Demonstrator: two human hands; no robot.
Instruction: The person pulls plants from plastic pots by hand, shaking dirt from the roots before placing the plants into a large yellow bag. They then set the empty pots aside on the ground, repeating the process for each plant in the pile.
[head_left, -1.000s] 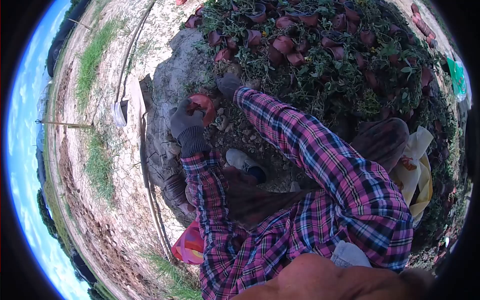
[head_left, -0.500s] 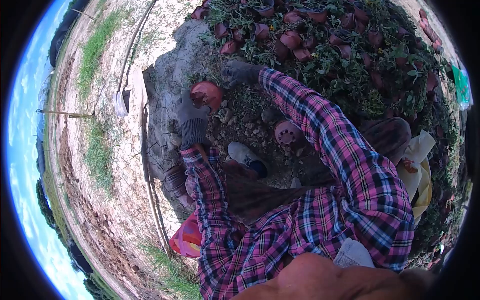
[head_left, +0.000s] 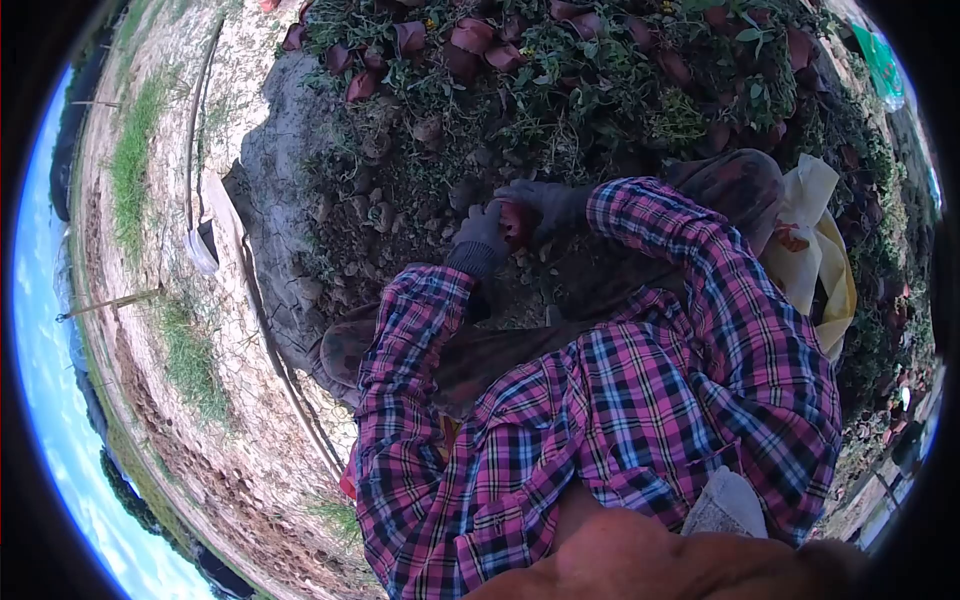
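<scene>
Both hands wear dark grey knitted gloves and come together low over the soil in front of my knees. Between them is a small reddish plastic plant pot (head_left: 516, 224), mostly covered by the fingers. My left hand (head_left: 480, 236) closes on the pot's near-left side. From the right, my right hand (head_left: 542, 204) wraps round its other side, with the fingertips close to the left glove. What the pot contains is hidden. Loose clods (head_left: 382, 215) lie on the dark ground left of the hands.
Several reddish pots with weedy green plants (head_left: 560, 85) crowd the far side. A pale yellow sack (head_left: 815, 235) lies beside my right knee (head_left: 735, 185). Along the left runs a pole or hose (head_left: 265, 325) over cracked, sunlit earth. A green bottle (head_left: 882, 70) is at the upper right.
My hands have come together around a pot nearer my body; before, they were apart, the left at a red pot and the right by the plants. The view has shifted too.
</scene>
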